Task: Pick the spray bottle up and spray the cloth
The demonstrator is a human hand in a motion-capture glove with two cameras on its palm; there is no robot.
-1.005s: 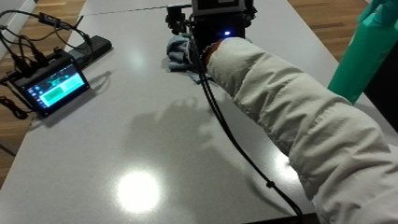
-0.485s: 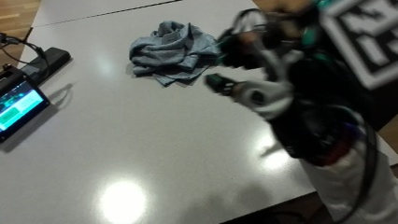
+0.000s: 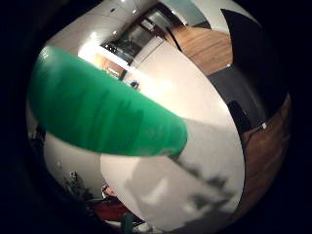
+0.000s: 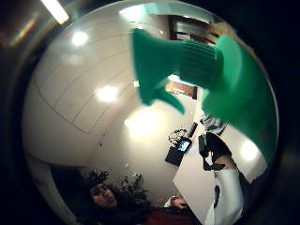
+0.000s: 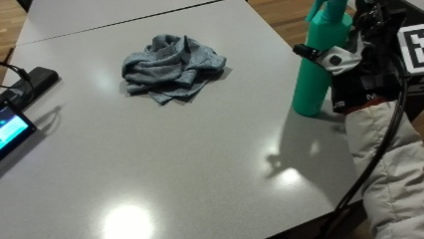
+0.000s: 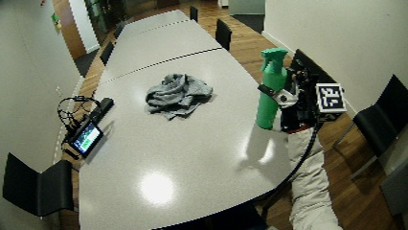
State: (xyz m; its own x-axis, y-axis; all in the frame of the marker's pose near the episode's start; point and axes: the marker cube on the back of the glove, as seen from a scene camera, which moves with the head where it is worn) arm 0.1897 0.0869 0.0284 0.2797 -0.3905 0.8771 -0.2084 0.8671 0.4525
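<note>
A tall green spray bottle (image 5: pixel 318 64) stands upright on the grey table (image 5: pixel 165 159), close to its right edge. My gloved right hand (image 5: pixel 371 59) is against the bottle's right side, palm toward it. Both palm views show the bottle very near: its body (image 3: pixel 107 112) above the tabletop, and its trigger head and neck (image 4: pixel 220 70). A crumpled grey-blue cloth (image 5: pixel 173 67) lies toward the table's far middle, well to the left of the bottle. The wide outside view shows the bottle (image 6: pixel 270 91), the hand (image 6: pixel 300 96) and the cloth (image 6: pixel 177 93) in the same layout.
A small device with a lit screen (image 5: pixel 10 129) and a black box (image 5: pixel 36 77) with cables sit at the table's left edge. Black chairs stand at the near left (image 6: pixel 35 187) and to the right (image 6: pixel 382 120). The table's edge runs just right of the bottle.
My arm, stretched out to the cloth a second ago, has drawn back to the right, and my hand is now against the bottle. The outside camera has shifted too.
</note>
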